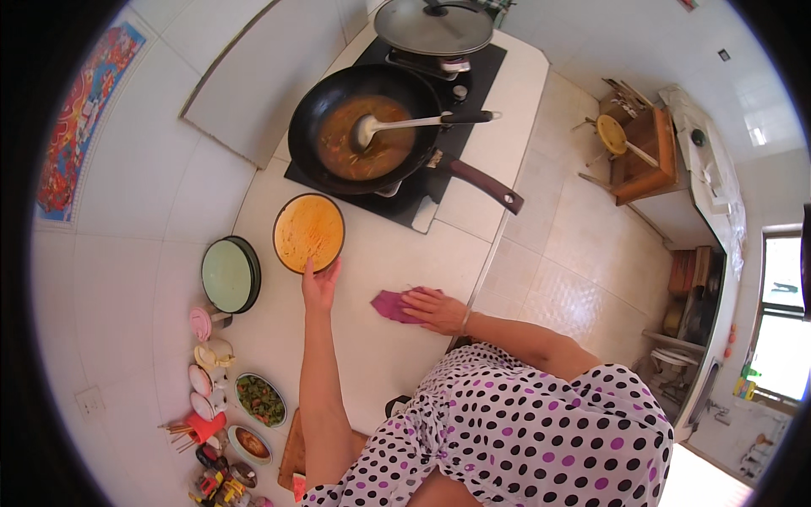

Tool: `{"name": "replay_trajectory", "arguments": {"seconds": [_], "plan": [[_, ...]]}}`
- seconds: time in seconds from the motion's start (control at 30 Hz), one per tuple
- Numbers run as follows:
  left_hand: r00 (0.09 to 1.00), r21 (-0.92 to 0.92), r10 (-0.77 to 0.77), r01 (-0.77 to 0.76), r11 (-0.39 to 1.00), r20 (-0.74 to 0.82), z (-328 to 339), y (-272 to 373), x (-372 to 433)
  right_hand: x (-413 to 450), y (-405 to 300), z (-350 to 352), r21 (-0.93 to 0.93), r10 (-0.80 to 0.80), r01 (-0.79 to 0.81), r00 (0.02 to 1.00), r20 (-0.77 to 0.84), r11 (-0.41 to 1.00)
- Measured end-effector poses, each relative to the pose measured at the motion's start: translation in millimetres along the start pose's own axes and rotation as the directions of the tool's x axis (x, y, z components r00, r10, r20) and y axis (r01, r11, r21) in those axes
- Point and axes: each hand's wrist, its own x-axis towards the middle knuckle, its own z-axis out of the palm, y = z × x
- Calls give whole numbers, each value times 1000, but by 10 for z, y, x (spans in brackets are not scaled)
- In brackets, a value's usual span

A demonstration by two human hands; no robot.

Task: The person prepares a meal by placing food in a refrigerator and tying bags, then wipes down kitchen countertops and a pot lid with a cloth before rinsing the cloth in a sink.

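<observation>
My left hand [321, 288] holds a dark-rimmed bowl [308, 233] by its near edge, thumb on the rim. The bowl's inside is orange and specked; whether that is a coating or its contents I cannot tell. On the pale countertop [380, 361], my right hand [437, 310] lies with its fingers spread over a crumpled purple cloth [389, 307]. Beyond the bowl, a black wok [304, 139] on the gas hob holds a brown-orange soup [355, 161]. A metal ladle [405, 122] rests in it, its black handle across the rim.
The wok's handle [488, 184] juts over the counter's edge. Behind it stands a lidded pan [434, 28]. Along the wall are stacked green bowls [227, 274], a dish of greens [261, 399], a smaller dish [250, 445] and a red chopstick holder [206, 427]. A wooden board [293, 443] lies near me.
</observation>
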Motion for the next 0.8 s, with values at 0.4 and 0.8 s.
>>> {"name": "replay_trajectory", "arguments": {"seconds": [0.4,0.8], "plan": [[986,509,100,-20,860,-131,-1,-1073,-834,-667,1585,-857,-134,344,-351,936,-71,927],[990,926,138,69,-372,-18,932,-2478,-799,-898,3690,-1792,-151,261,-277,958,-114,949]]}}
